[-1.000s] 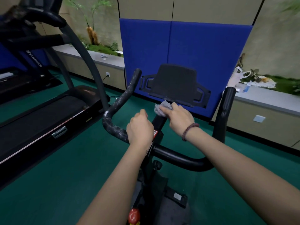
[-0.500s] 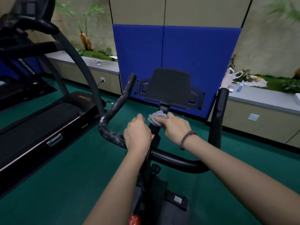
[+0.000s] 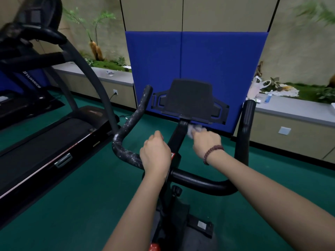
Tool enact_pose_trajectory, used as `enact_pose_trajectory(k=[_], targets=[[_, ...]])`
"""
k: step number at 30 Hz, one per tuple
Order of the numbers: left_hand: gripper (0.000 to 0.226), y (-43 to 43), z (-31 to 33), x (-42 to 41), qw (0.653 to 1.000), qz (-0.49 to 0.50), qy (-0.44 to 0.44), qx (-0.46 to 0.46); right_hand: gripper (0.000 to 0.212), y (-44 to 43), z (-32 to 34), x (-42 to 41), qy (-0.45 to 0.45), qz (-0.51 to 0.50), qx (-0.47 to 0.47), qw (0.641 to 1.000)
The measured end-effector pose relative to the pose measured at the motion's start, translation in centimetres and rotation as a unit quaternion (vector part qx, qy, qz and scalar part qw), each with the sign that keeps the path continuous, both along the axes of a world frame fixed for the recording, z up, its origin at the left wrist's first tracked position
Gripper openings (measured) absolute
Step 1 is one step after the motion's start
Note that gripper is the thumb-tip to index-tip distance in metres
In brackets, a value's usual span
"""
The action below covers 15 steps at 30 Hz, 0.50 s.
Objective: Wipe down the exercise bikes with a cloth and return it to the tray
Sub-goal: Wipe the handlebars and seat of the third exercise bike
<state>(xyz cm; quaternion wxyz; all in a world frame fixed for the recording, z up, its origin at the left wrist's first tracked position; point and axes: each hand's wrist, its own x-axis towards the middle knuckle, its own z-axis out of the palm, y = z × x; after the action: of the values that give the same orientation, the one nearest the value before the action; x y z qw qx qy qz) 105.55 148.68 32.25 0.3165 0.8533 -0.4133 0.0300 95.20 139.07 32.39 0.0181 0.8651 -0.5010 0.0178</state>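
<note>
the exercise bike (image 3: 181,223) stands directly ahead of the person, its handlebar (image 3: 203,182) running left to right. the centre stem (image 3: 178,136) rises from the handlebar clamp, leans up and away from the person, and ends under the tablet holder (image 3: 189,98). the wiping step turns on this axis: it runs near to far and low to high, so a wipe along it calls for a pull toward the body or a push away.

the cloth (image 3: 195,129) is a small grey wad at the top of the stem, on its right side, just below the tablet holder. it touches the stem. whether it also touches the holder's underside cannot be told, as this area is blurred. the cloth lies forward and slightly left of the right hand (image 3: 206,142), which is the nearer hand.

right hand: fingers curled round the cloth, knuckles up, forearm reaching in from the lower right. a bead bracelet (image 3: 212,153) sits on the wrist.

left hand (image 3: 156,154): clenched round the handlebar just left of the stem, back of the hand up. it carries no cloth and appears to steady the bike.

judgement: wiping is under way on this bike, and the right upright grip (image 3: 246,133) lies nearest the working hand. no tray can be made out, so the return step is not yet in hand. a treadmill (image 3: 54,142) stands to the left, well apart from both hands.
</note>
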Motion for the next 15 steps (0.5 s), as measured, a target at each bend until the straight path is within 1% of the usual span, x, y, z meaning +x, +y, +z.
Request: enact_pose_trajectory(k=[2, 4, 7, 9, 13, 15], targets=[[0.02, -0.1, 0.0, -0.2, 1.0, -0.002, -0.012, 0.004, 0.036, -0.1, 0.0, -0.3, -0.001, 0.001, 0.055, 0.998], [0.019, -0.1, -0.2, 0.0, 1.0, -0.001, -0.022, 0.001, 0.031, 0.1, 0.6, 0.1, -0.018, 0.009, 0.042, 0.999], [0.018, 0.0, -0.1, 0.4, 1.0, 0.006, -0.011, -0.006, 0.031, 0.4, 2.5, 0.4, -0.033, 0.007, 0.033, 0.999], [0.019, -0.1, -0.1, 0.4, 1.0, 0.002, -0.012, -0.002, 0.031, 0.2, 3.8, 0.0, -0.072, 0.002, 0.015, 0.997], [0.019, -0.1, 0.0, 0.4, 1.0, -0.005, -0.015, 0.007, 0.033, -1.0, 6.1, 0.6, -0.202, 0.021, 0.0, 0.979], [0.018, 0.0, 0.0, 0.4, 1.0, -0.005, -0.014, 0.009, 0.036, -1.8, 6.3, 1.8, -0.219, 0.034, -0.016, 0.975]])
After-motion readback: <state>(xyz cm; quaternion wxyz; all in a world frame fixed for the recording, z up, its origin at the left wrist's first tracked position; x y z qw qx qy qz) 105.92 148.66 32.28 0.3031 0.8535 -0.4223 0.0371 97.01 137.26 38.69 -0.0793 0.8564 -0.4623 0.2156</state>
